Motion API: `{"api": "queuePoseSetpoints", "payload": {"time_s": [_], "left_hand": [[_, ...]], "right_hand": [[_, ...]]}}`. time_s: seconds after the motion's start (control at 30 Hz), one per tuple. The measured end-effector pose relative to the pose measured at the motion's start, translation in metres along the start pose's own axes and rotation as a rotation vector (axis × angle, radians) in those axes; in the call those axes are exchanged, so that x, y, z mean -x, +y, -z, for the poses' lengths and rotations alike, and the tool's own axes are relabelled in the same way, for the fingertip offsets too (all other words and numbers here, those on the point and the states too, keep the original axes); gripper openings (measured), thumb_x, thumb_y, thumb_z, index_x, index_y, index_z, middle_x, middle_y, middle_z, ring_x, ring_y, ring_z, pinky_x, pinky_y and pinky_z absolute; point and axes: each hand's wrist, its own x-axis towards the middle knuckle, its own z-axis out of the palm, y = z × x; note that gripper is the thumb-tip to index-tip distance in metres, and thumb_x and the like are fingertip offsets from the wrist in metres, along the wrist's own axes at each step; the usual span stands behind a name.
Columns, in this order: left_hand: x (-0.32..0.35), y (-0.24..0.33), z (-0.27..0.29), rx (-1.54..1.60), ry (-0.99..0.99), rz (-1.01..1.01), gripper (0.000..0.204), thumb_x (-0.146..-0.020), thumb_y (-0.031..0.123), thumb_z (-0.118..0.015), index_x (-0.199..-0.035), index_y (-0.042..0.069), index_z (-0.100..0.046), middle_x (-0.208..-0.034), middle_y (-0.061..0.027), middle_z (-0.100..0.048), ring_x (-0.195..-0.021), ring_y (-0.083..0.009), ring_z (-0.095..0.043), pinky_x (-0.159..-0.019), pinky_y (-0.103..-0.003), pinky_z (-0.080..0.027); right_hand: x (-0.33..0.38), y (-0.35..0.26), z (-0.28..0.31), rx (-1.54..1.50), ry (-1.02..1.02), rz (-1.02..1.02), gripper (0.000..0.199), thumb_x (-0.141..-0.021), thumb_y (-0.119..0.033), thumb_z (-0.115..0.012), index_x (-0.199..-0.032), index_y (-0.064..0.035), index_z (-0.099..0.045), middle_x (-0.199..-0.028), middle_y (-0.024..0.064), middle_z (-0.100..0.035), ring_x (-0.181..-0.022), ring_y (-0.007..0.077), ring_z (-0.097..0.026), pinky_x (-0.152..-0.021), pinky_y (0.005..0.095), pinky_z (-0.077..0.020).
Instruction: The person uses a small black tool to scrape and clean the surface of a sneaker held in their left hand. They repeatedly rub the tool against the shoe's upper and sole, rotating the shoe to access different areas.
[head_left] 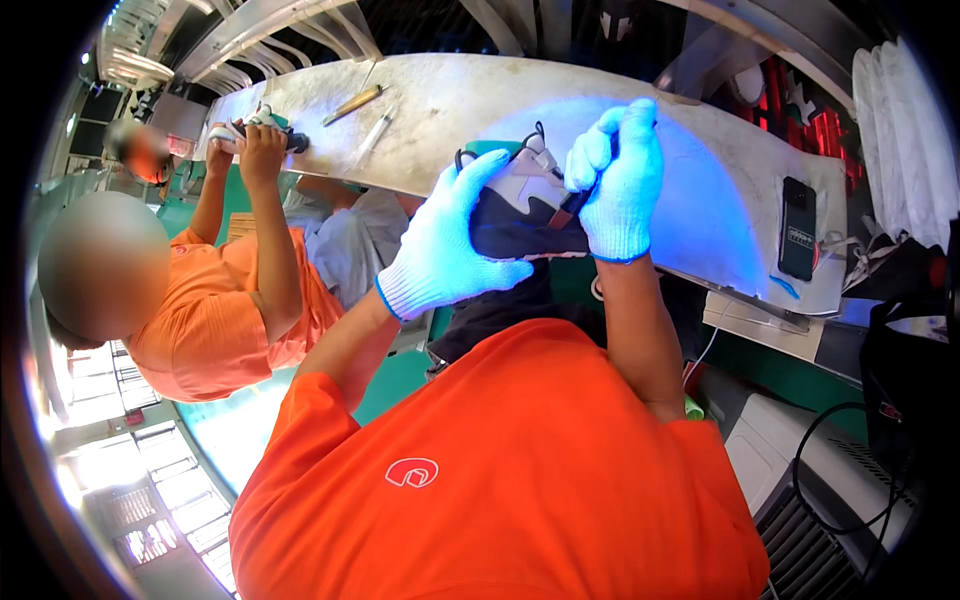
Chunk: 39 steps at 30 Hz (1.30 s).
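Shoe (520, 215) in both gloved hands (450, 245)

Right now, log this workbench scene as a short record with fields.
left hand: white knit glove, cupping the shoe from the left side
right hand: white knit glove, fingers closed at the shoe's upper
shoe: dark with white and green parts, held above the bench edge
bench: long pale worktop, lit blue near the shoe
phone: dark, lying flat on the bench, to the right
tools: a wooden-handled one on the bench, far left
co-worker: person in orange shirt, hands on another shoe
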Motion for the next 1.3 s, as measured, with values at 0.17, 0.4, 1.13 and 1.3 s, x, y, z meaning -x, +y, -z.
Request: {"api": "queuePoseSetpoints", "payload": {"time_s": [0.17, 0.4, 1.13, 1.3], "left_hand": [[0.004, 0.008, -0.003, -0.086, 0.033, -0.03, 0.114, -0.066, 0.027, -0.103, -0.165, 0.012, -0.048, -0.145, -0.0211, -0.062, -0.133, -0.0378, -0.067, -0.11, -0.044, -0.057], [0.003, 0.005, -0.006, -0.054, 0.09, -0.14, 0.109, -0.063, 0.029, -0.105, -0.159, 0.014, -0.056, -0.139, -0.0192, -0.062, -0.125, -0.0382, -0.069, -0.103, -0.045, -0.059], [0.028, -0.005, -0.023, 0.024, 0.18, -0.081, 0.101, -0.063, 0.03, -0.104, -0.154, 0.009, -0.064, -0.142, -0.0229, -0.064, -0.129, -0.0399, -0.07, -0.109, -0.046, -0.058], [0.026, -0.012, -0.018, 0.097, 0.163, -0.044, 0.101, -0.063, 0.027, -0.103, -0.154, 0.009, -0.064, -0.14, -0.0209, -0.067, -0.129, -0.0355, -0.071, -0.11, -0.044, -0.057]], "right_hand": [[0.011, 0.006, -0.02, -0.328, -0.083, -0.133, 0.063, -0.115, -0.069, -0.044, -0.1, -0.0126, -0.068, -0.067, 0.003, -0.057, -0.051, 0.0207, -0.053, -0.046, 0.0356, -0.0438], [0.008, 0.003, -0.01, -0.382, -0.12, -0.159, 0.065, -0.115, -0.072, -0.041, -0.097, -0.014, -0.065, -0.067, 0.0003, -0.054, -0.053, 0.0188, -0.05, -0.048, 0.0343, -0.0382], [0.02, 0.013, -0.04, 0.032, 0.107, -0.004, 0.039, -0.113, -0.041, -0.069, -0.089, -0.0133, -0.055, -0.06, -0.0043, -0.04, -0.048, 0.0117, -0.039, -0.047, 0.033, -0.0336], [-0.001, 0.021, -0.021, -0.007, 0.213, -0.086, 0.04, -0.114, -0.044, -0.067, -0.089, -0.0148, -0.056, -0.06, -0.0039, -0.045, -0.049, 0.0125, -0.043, -0.049, 0.0328, -0.0364]]}}
